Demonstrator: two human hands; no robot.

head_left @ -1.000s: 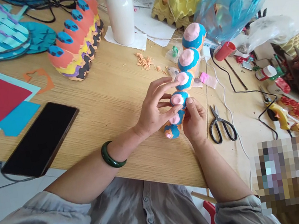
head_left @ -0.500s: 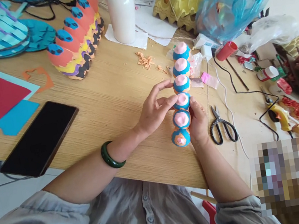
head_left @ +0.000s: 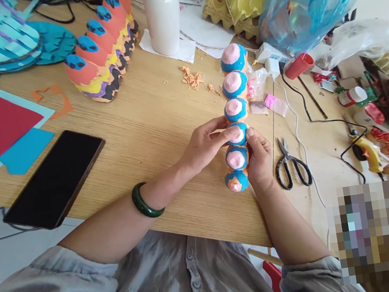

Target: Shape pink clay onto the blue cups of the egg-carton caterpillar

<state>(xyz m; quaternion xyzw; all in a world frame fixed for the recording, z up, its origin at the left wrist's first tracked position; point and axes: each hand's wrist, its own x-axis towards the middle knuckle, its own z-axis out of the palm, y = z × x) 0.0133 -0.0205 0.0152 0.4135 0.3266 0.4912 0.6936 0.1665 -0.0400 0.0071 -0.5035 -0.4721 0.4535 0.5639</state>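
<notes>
Blue strip (head_left: 236, 109) in both hands (head_left: 206, 145) (head_left: 259, 158) is well inside the table edge (head_left: 226, 237).

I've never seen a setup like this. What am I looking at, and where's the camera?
There is no robot here: these are a person's own bare hands. Every picture comes from one camera worn on the head, looking forward and down. The right hand holds a strip of six bumps, coloured blue, pink and orange. The left hand touches it, thumb on one pink top. On the wooden table lie black-handled scissors, a dark phone and orange scraps. Farther back stand a white bottle and another bumpy piece, painted-looking, with blue spots.
</notes>
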